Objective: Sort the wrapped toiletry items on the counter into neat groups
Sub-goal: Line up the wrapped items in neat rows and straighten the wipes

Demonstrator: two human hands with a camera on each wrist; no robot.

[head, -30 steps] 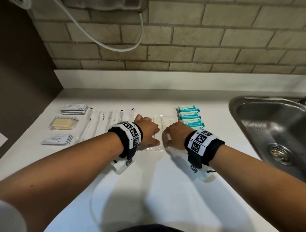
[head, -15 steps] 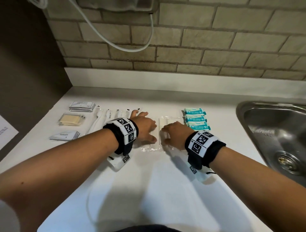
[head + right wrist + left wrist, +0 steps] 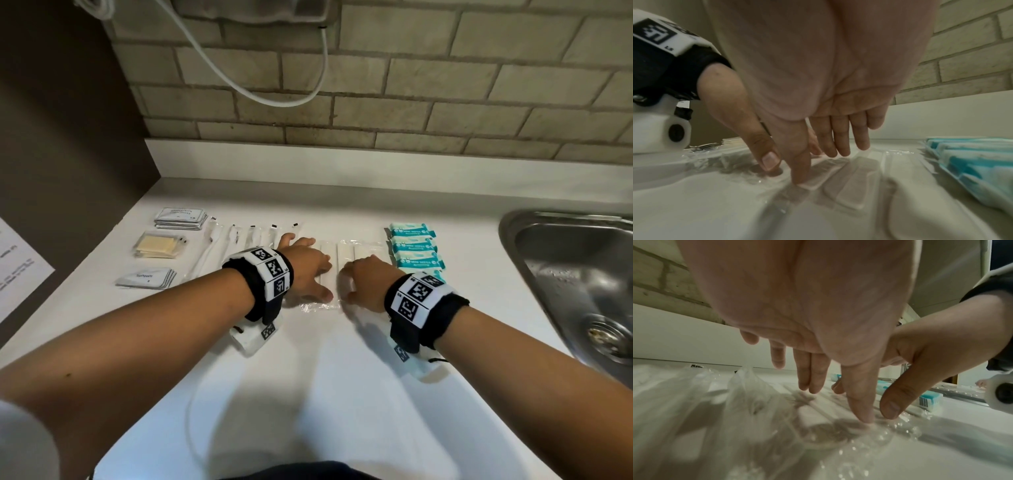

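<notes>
Hands flat: left hand (image 3: pixel 306 265) and right hand (image 3: pixel 363 282), fingers straight, pressed clear-wrapped white bars (image 3: pixel 346 256) mid-surface (image 3: pixel 325 377), long axes toward the back edge, between both hands.

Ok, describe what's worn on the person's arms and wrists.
Forearms are bare. Each wrist wears a black fabric band faced with white tiles printed with black square codes. A white camera housing with a small code tag hangs under each. A grey sleeve edge shows at the left upper arm.
</notes>
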